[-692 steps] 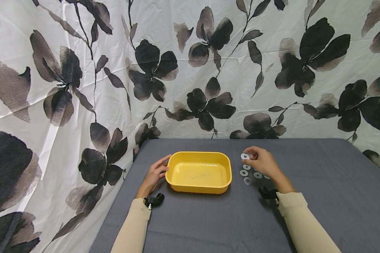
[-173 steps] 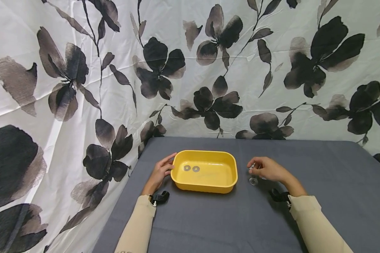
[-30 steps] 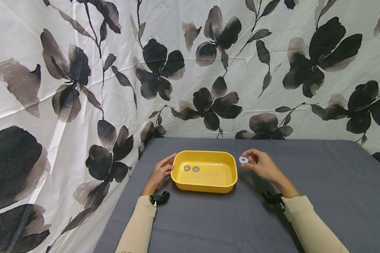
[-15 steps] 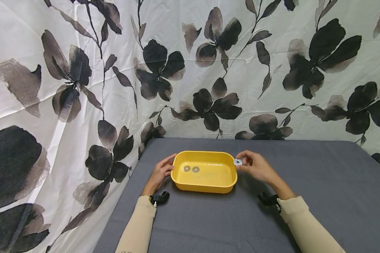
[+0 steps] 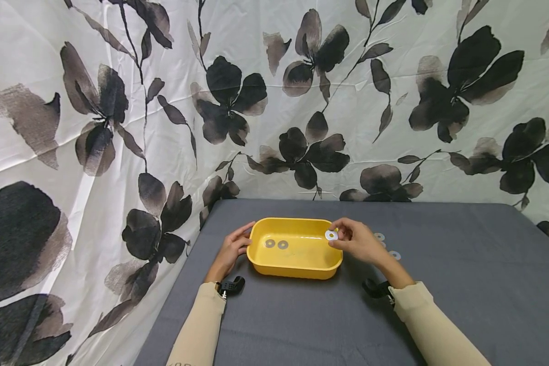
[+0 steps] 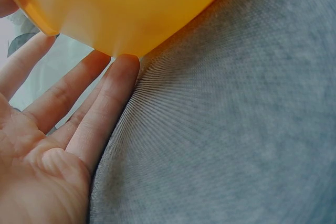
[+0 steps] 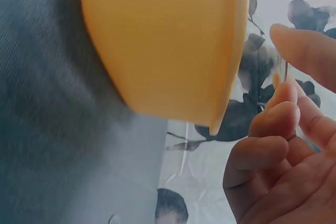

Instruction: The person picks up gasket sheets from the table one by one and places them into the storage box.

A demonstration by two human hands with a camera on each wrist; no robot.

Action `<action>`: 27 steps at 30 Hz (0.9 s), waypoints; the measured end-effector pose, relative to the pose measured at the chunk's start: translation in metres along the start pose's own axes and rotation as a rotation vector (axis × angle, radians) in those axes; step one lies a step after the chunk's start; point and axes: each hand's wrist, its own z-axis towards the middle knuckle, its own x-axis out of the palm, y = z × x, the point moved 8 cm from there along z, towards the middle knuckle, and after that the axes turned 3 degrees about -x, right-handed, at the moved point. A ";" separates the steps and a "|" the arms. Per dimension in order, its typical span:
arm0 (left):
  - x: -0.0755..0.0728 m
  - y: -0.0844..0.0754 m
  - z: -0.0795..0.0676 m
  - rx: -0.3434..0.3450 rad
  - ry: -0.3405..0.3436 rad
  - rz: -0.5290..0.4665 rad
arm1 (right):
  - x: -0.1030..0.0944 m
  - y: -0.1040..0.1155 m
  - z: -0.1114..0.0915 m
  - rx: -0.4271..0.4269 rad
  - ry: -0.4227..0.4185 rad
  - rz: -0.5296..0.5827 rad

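Note:
My right hand (image 5: 359, 241) pinches a flat metal washer (image 5: 331, 235) between thumb and fingertips, over the right end of the yellow tub (image 5: 295, 272). In the right wrist view the washer (image 7: 286, 71) shows edge-on as a thin line, above the tub's rim (image 7: 231, 72). Two washers (image 5: 270, 243) lie side by side in the tub, left of its middle. My left hand (image 5: 229, 252) rests against the tub's left end; the left wrist view has its fingers (image 6: 100, 114) extended, tips touching the yellow wall (image 6: 142, 9).
Several loose washers (image 5: 395, 255) lie on the grey cloth-covered table (image 5: 302, 320), just right of the right hand and partly hidden by it. Behind and to the left hangs a white curtain (image 5: 164, 30) with dark flowers.
Over the last second my right hand has carried the washer left, from beside the tub to over its right end, uncovering washers on the table. The left hand and tub have stayed put.

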 end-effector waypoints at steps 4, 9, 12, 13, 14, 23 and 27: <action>-0.002 0.003 0.002 0.016 -0.029 0.005 | 0.007 0.008 0.005 -0.010 0.003 0.000; -0.002 0.003 0.002 0.032 -0.037 0.005 | 0.016 0.015 0.011 -0.004 0.005 -0.003; -0.003 0.004 0.002 0.038 -0.032 0.007 | 0.021 0.020 0.016 0.000 0.001 -0.002; -0.003 0.004 0.002 0.037 -0.031 0.007 | 0.022 0.022 0.017 0.003 -0.003 -0.001; -0.003 0.004 0.002 0.036 -0.030 0.007 | 0.023 0.023 0.018 0.003 -0.007 -0.001; -0.001 -0.001 -0.002 0.010 0.012 -0.011 | 0.041 0.031 0.029 0.016 -0.014 0.003; 0.004 -0.013 -0.009 0.009 0.033 -0.012 | 0.049 0.033 0.032 0.026 -0.014 0.002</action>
